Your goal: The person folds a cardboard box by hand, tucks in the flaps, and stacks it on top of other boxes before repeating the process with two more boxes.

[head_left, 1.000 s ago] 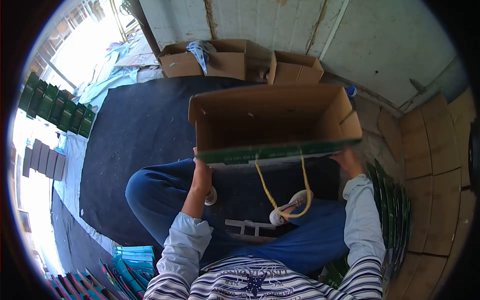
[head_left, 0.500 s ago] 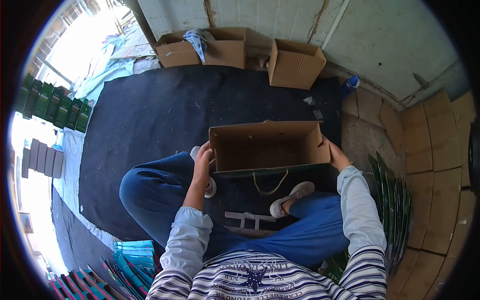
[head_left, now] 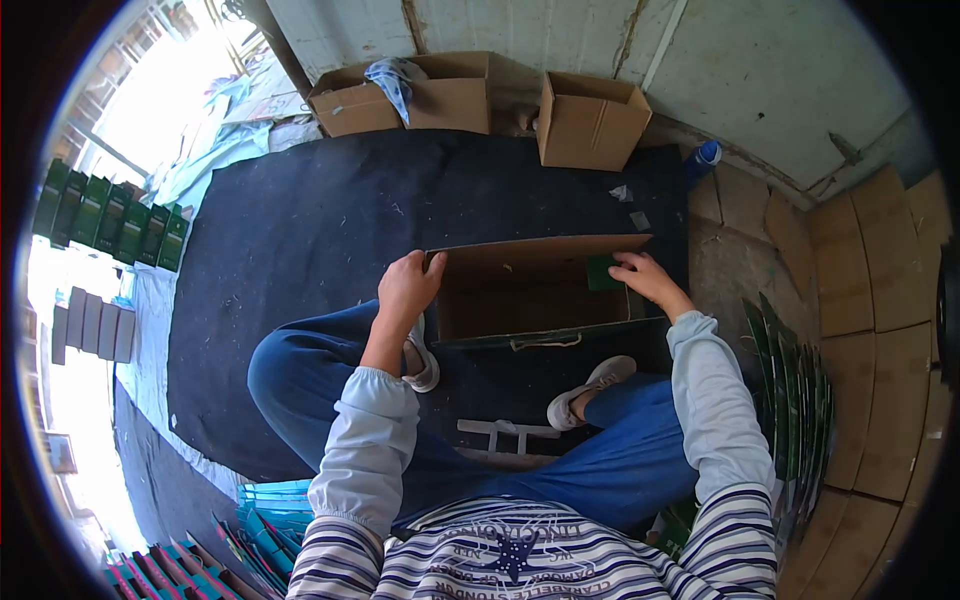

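Observation:
An open cardboard gift box (head_left: 540, 312), brown inside and dark green outside, stands between my feet. A cord handle (head_left: 546, 342) lies along its near side. My left hand (head_left: 408, 285) is closed over the box's left end, its thumb at the top corner. At the right end, my right hand (head_left: 648, 282) has its fingers on a green flap (head_left: 603, 273) that is folded in over the opening. The fingertips of my left hand are partly hidden.
Cardboard boxes (head_left: 593, 120) stand by the back wall, one with a blue cloth (head_left: 392, 82). Green boxes (head_left: 110, 215) are lined up at left. Flat green pieces (head_left: 785, 390) and stacked cartons (head_left: 865, 330) are at right. A wooden frame (head_left: 507, 430) lies near my feet.
My left hand has moved up to the box's top left corner. My right hand has moved left and inward, and the right flap now shows its green side. The cord handle has dropped against the box.

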Available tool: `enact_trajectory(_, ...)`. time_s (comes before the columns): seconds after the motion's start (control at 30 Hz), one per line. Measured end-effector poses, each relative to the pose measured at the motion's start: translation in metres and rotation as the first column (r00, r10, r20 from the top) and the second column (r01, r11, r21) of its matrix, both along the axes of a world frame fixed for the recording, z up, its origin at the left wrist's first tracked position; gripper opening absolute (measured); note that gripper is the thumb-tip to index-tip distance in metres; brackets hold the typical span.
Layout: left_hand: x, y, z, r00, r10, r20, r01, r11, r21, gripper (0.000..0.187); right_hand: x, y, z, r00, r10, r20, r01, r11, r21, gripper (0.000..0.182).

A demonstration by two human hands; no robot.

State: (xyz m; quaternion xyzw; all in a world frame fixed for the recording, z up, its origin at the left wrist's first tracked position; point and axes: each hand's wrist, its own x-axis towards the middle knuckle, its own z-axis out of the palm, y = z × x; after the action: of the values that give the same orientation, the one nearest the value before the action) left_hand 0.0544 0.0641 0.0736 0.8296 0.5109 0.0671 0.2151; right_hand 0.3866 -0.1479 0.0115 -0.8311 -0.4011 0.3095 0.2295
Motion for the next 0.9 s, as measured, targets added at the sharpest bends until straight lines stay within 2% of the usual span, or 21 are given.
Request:
enact_trajectory(0.1, 0.007, 0.01, -0.013, 1.0, 0.0, -0.031, 0.003, 0.994, 0.112, 0.042, -0.005, 0.003, 0.007, 0.999, -0.008, 0.034, 0.009, 0.999, -0.04, 0.064)
enact_trajectory(0.3, 0.055, -0.027, -0.009, 0.919, -0.197, -0.342, 0.186, 0.98, -0.064, 0.047, -0.011, 0.003, 0.003, 1.0, 0.003, -0.009, -0.004, 0.998, -0.06, 0.068)
enact_trajectory(0.4, 0.059, -0.04, -0.039, 0.916, -0.288, -0.28, 0.305, 0.952, 0.02, 0.054, -0.004, 0.0, -0.005, 0.993, 0.069, -0.097, -0.07, 0.997, -0.012, 0.067)
enact_trajectory(0.5, 0.054, -0.031, -0.042, 0.879, -0.391, -0.272, 0.374, 0.92, -0.115, 0.064, 0.008, -0.004, 0.006, 0.917, 0.037, -0.397, -0.047, 0.999, -0.014, 0.066)
enact_trajectory(0.53, 0.049, -0.029, -0.049, 0.888, -0.399, -0.229, 0.402, 0.915, -0.033, 0.063, 0.007, -0.004, 0.018, 0.927, 0.036, -0.373, -0.055, 0.998, -0.041, 0.066)
enact_trajectory(0.63, 0.038, -0.027, -0.056, 0.915, -0.377, -0.141, 0.374, 0.926, -0.048, 0.06, 0.012, 0.0, 0.05, 0.935, 0.039, -0.351, -0.11, 0.976, -0.185, 0.065)
enact_trajectory(0.67, 0.036, -0.025, -0.057, 0.931, -0.353, -0.088, 0.347, 0.935, -0.075, 0.057, 0.02, 0.0, 0.049, 0.901, 0.005, -0.435, -0.103, 0.974, -0.202, 0.064)
enact_trajectory(0.73, 0.031, -0.021, -0.051, 0.955, -0.295, 0.019, 0.295, 0.946, -0.135, 0.051, 0.02, 0.001, 0.058, 0.948, 0.045, -0.315, -0.144, 0.943, -0.298, 0.064)
enact_trajectory(0.77, 0.028, -0.02, -0.048, 0.96, -0.281, 0.004, 0.279, 0.95, -0.141, 0.047, 0.02, 0.001, 0.063, 0.964, 0.072, -0.254, -0.16, 0.925, -0.346, 0.065)
enact_trajectory(0.8, 0.025, -0.019, -0.041, 0.964, -0.266, -0.012, 0.262, 0.954, -0.145, 0.044, 0.015, 0.0, 0.066, 0.981, 0.165, -0.105, -0.192, 0.911, -0.364, 0.067)
enact_trajectory(0.9, 0.013, -0.021, -0.021, 0.957, -0.254, -0.142, 0.243, 0.966, -0.088, 0.032, 0.002, -0.002, 0.068, 0.987, 0.12, 0.104, -0.075, 0.929, -0.363, 0.056)
